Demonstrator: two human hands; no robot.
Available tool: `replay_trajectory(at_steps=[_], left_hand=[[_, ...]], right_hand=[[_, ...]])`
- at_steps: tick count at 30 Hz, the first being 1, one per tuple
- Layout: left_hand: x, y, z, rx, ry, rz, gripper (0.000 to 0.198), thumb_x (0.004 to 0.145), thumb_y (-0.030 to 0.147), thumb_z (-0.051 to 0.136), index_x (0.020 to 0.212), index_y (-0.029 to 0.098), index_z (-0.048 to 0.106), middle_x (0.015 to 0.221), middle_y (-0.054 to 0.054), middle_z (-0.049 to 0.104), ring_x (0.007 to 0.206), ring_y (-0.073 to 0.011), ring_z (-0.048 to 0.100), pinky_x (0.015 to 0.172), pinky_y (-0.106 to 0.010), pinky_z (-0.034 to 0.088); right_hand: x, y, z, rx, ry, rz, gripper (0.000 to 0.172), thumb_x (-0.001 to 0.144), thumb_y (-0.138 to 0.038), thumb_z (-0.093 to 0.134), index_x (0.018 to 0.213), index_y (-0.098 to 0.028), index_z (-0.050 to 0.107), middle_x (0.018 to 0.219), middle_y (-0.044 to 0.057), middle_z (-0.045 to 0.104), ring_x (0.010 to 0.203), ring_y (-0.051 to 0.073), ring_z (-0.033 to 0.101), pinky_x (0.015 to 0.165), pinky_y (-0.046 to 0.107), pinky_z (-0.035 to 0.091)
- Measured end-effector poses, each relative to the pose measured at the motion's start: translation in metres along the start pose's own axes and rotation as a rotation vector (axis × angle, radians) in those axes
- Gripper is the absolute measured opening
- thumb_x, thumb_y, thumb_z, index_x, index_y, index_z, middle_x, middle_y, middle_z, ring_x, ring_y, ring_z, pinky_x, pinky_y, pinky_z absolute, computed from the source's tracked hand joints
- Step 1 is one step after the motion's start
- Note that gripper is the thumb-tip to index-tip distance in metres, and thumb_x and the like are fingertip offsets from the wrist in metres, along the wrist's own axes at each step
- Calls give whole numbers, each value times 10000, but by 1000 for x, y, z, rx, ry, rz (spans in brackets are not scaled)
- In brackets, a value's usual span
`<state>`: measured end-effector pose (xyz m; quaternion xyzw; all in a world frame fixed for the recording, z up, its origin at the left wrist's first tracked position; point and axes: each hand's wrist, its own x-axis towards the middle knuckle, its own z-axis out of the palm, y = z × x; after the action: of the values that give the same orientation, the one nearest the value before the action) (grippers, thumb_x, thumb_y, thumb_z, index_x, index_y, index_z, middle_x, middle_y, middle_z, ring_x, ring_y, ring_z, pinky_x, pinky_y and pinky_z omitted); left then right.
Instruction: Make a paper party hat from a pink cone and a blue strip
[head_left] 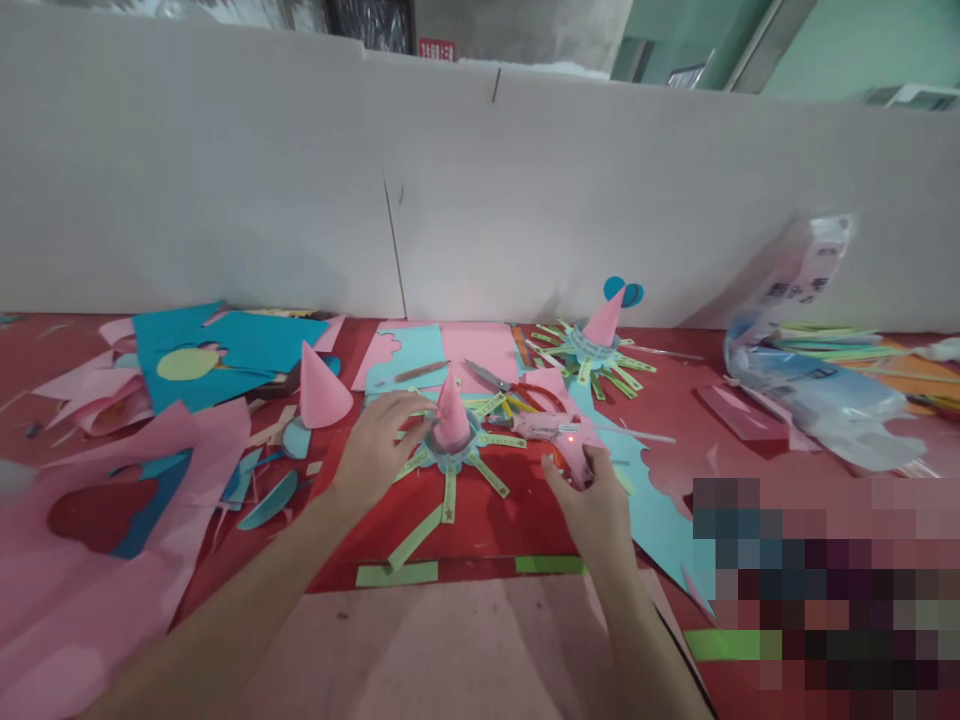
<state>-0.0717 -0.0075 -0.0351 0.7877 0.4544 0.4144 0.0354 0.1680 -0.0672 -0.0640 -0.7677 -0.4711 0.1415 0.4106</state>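
Note:
A pink paper cone (451, 415) stands in a light blue scalloped ring (448, 458), with pale green printed strips (491, 478) fanning out around it. My left hand (386, 440) is at the left side of this piece, its fingers stretched toward the cone; the fingertips are partly hidden. To the right, my right hand (596, 495) has thumb and fingers around the handle of a pink glue gun (562, 432), whose small red light is lit. The glue gun's nozzle points left at the strips. Behind it lie scissors (536, 395) with red handles.
A similar piece with a pink cone (606, 320) and blue discs stands at the back right. Another pink cone (322, 388) is at left, among blue and pink paper scraps (187, 360). Plastic packaging (825, 390) lies right. A white partition (300, 200) rises behind.

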Motion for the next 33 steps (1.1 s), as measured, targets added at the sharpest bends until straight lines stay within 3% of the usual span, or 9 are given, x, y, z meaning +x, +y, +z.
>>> replay_trajectory(at_steps=[5, 11, 16, 20, 26, 33], left_hand=[[-20, -14, 10, 106, -230, 217, 201, 859, 306, 448, 961, 219, 598, 947, -32, 662, 920, -155, 573, 839, -313, 408], [-19, -20, 14, 91, -342, 234, 249, 892, 291, 376, 967, 226, 604, 968, -18, 658, 936, -138, 567, 858, -308, 385], [-19, -19, 23, 61, -350, 240, 281, 909, 248, 335, 885, 200, 611, 896, -2, 659, 873, -127, 570, 833, -305, 385], [-21, -19, 30, 58, -333, 219, 268, 908, 241, 342, 861, 195, 602, 881, 1, 659, 860, -132, 563, 811, -310, 386], [-20, -17, 30, 62, -284, 160, 237, 893, 273, 383, 829, 193, 597, 824, -7, 648, 756, -139, 543, 711, -303, 389], [-22, -17, 31, 51, -252, 123, 213, 878, 282, 416, 830, 191, 602, 827, -8, 654, 755, -143, 535, 711, -300, 389]], right_hand=[[0, 3, 2, -146, -81, -28, 491, 665, -527, 533, 1008, -175, 528, 771, 50, 588, 666, 193, 531, 583, 275, 391], [-2, 0, 2, -264, -196, -22, 530, 692, -520, 499, 1083, -163, 508, 874, 89, 613, 771, 235, 564, 623, 299, 402], [-7, -4, 4, -296, -226, -54, 529, 723, -481, 483, 1131, -144, 487, 957, 122, 620, 866, 251, 579, 647, 295, 407], [-10, -6, 7, -369, -255, -69, 449, 727, -444, 498, 1084, -171, 491, 940, 104, 632, 850, 248, 592, 580, 272, 387], [-17, -11, 9, -438, -238, -73, 345, 740, -409, 508, 1003, -187, 491, 889, 82, 635, 789, 227, 603, 545, 260, 363], [-21, -13, 15, -409, -236, -73, 322, 729, -386, 529, 974, -181, 488, 894, 87, 634, 821, 227, 604, 552, 253, 363]])
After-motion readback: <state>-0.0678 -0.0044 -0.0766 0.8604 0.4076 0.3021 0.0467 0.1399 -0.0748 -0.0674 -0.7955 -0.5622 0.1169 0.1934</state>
